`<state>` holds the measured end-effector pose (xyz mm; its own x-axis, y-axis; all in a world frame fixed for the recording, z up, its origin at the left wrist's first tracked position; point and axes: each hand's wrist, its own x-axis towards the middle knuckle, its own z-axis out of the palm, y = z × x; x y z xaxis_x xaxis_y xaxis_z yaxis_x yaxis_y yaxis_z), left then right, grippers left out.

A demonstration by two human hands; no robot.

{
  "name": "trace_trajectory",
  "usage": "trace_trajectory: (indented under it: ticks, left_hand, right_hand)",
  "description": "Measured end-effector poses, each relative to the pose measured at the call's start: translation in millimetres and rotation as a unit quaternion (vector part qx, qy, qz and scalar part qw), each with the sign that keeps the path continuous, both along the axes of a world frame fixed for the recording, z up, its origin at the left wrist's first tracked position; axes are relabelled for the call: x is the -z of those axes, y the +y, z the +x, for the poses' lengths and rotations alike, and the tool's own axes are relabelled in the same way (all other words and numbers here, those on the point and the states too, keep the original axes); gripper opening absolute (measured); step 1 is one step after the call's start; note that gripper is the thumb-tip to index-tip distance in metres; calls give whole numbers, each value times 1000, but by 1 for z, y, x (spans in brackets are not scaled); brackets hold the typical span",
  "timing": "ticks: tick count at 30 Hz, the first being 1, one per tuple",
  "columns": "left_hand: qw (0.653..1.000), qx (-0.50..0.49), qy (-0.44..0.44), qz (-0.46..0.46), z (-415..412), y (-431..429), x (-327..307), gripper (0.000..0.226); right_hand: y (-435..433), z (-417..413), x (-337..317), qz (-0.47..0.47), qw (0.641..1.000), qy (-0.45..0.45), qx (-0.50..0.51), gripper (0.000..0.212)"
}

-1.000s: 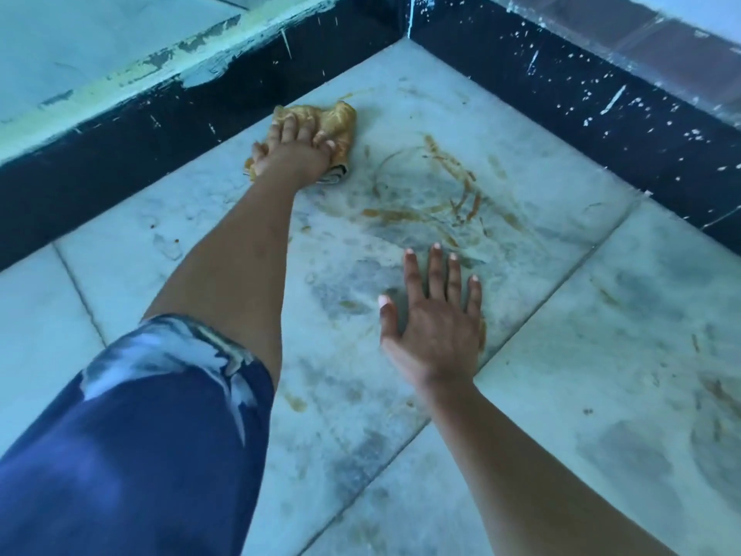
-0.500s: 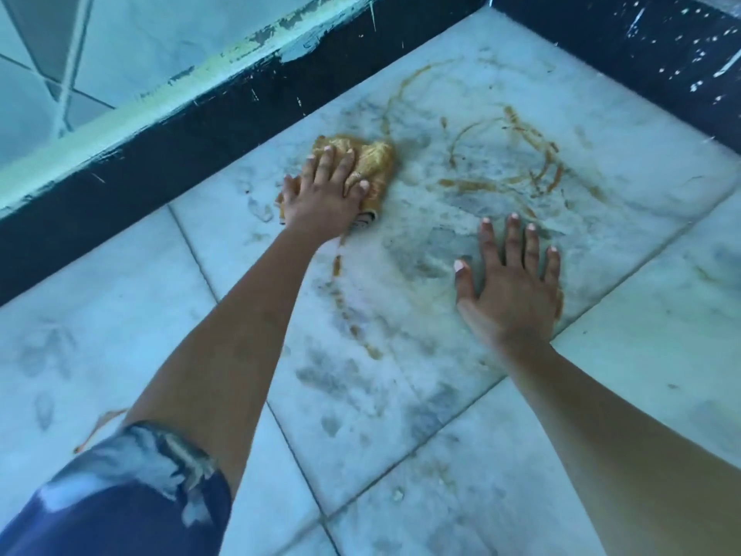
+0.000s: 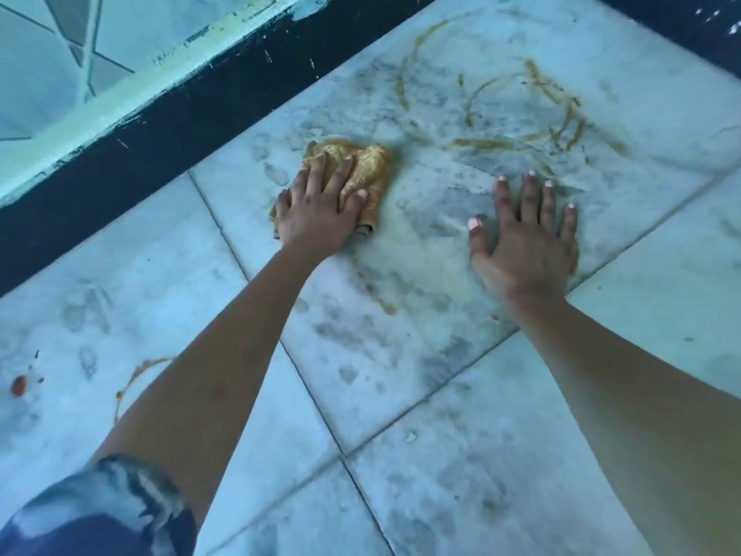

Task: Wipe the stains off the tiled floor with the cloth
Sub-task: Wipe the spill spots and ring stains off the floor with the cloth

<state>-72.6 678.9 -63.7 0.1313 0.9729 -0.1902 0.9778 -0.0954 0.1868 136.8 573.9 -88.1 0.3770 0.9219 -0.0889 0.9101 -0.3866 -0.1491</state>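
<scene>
1. Though half hidden beneath the left hand (image 3: 320, 212), crumpled ochre cloth (image 3: 369, 168) flat on the tiled floor (image 3: 441, 455), bunched out past the fingertips toward one o'clock.
2. Left hand: fingers spread and nearly straight, pressing down on the cloth, thumb laid near its three o'clock edge.
3. Right hand (image 3: 525, 246): wide, palm flat on bare tile, fingers fanned toward twelve o'clock, holding nothing; at three o'clock of the cloth, apart from it.
4. Brown looping stains (image 3: 557, 114) at one o'clock of the cloth and twelve o'clock of the right hand, touched by neither.
5. Fainter brown smear (image 3: 381, 302) trailing from the cloth toward six o'clock, between the forearms.
6. Thin brown curl (image 3: 140, 371) and small red spot (image 3: 19, 385) on the neighbouring tile at eight o'clock, well apart from the cloth.
7. Dark skirting (image 3: 180, 126) along the floor's edge at eleven o'clock, near the cloth, not touching.
8. Blue-and-white sleeve (image 3: 100, 507) at seven o'clock.
</scene>
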Motion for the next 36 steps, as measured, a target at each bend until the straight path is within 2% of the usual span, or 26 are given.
trace_trajectory:
  ticks: [3,4,6,8,10,13,15,17,20,23,26,29,31,36]
  left_hand:
    - [993,-115,-5,-38,-49,39,-4,55]
    - [986,-159,-13,-38,-62,35,-4,55]
    - [984,-176,0,-24,-67,3,1,54]
    - [992,-121,14,-6,-47,-47,5,54]
    - [1000,-20,4,20,-22,-84,6,54]
    - [997,75,-18,-2,-11,-59,0,51]
    - [998,49,-18,-22,-26,-21,-3,50]
    - [999,-39,-23,-21,-51,-4,-3,50]
    - [994,-105,-18,3,-67,-42,2,50]
    - [999,-13,-14,30,-50,-99,6,49]
    - [996,83,-25,11,-45,-80,3,48]
    - [999,29,-32,-9,-61,-41,-7,48]
    - [1000,-5,-24,-8,-67,-56,-6,51]
    - [996,93,14,2,-52,-147,-4,81]
  right_hand:
    - [0,0,2,4,1000,0,0,64]
    - [1,0,2,2,1000,-2,-1,65]
    - [1,1,1,-1,1000,-4,0,65]
    - [0,1,1,-4,1000,-4,0,64]
    - [0,1,0,-1,1000,-2,-1,64]
    - [2,1,1,2,1000,-6,-5,65]
    - [2,2,3,2,1000,-9,-2,65]
    - [4,2,6,7,1000,-13,-4,65]
    - [5,3,6,9,1000,-14,-3,65]
    - [4,3,6,11,1000,-13,-2,64]
    - [4,2,5,21,1000,-11,-2,64]
    - [5,2,4,19,1000,-12,0,64]
    - [6,2,5,12,1000,-14,0,64]
    - [6,2,5,8,1000,-9,5,64]
